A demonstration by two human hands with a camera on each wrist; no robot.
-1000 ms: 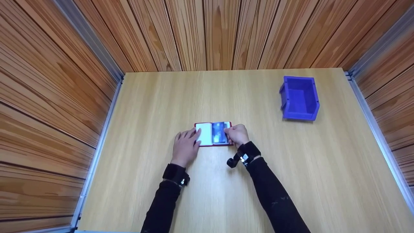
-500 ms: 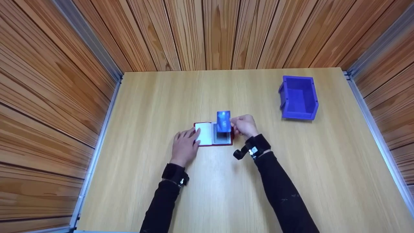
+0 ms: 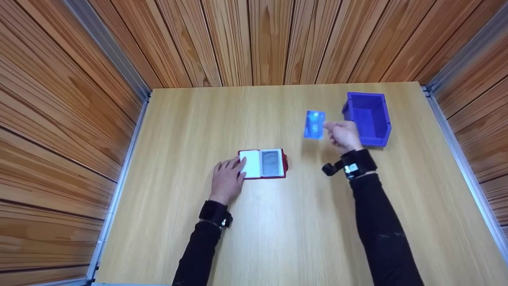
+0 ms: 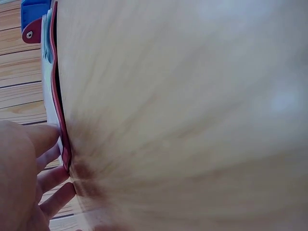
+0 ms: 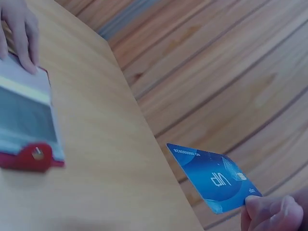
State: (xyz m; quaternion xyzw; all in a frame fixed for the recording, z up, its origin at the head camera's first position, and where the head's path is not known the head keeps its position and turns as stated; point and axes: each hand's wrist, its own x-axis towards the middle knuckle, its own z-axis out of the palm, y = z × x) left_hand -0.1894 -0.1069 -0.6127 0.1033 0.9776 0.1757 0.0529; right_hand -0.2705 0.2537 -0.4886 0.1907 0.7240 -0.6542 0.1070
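Note:
A blue card marked VIP (image 5: pixel 214 179) is pinched at its edge between the thumb and fingers of my right hand (image 3: pixel 343 135), held up over the table just left of the purple bin (image 3: pixel 367 139). On the table a red card holder (image 3: pixel 271 163) lies spread flat, with white pages and a greyish clear sleeve on its right side. My left hand (image 3: pixel 227 180) rests on the holder's left edge, fingers extended over the page. In the right wrist view the holder's red snap tab (image 5: pixel 37 156) stands out from its side.
The purple bin stands at the table's back right, its low front facing me. Wooden plank walls (image 3: pixel 270 43) rise behind the table and on both sides, with grey metal rails (image 3: pixel 468 174) along the side edges.
My right hand has drawn the blue card out of the holder's right sleeve and carried it up and right toward the bin. The left hand stays on the holder.

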